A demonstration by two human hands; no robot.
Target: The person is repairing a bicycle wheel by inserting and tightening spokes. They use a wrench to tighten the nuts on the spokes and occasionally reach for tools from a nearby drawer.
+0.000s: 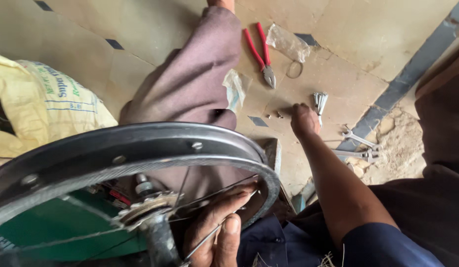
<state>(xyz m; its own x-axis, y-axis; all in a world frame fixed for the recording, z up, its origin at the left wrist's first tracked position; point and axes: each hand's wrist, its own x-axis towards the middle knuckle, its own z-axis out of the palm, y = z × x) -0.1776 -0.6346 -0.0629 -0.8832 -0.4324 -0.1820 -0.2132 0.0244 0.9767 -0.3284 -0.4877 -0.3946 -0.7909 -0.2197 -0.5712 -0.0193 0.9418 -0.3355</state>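
From the head camera, the left hand (217, 232) sits near, low in the frame, its fingers curled around thin spokes (214, 195) just inside the black rim (140, 143) of a wheel that fills the near left. The hub (147, 202) with its sprocket lies left of that hand. The right hand (304, 118) reaches far across the tiled floor (348, 29), fingers bunched down on the tiles; whether it grips anything I cannot tell. Just right of it lies a spoke bundle (320, 101). Red pliers (261, 54) lie farther off, wrenches (360, 146) to the right, a yellow sack (46, 106) at far left.
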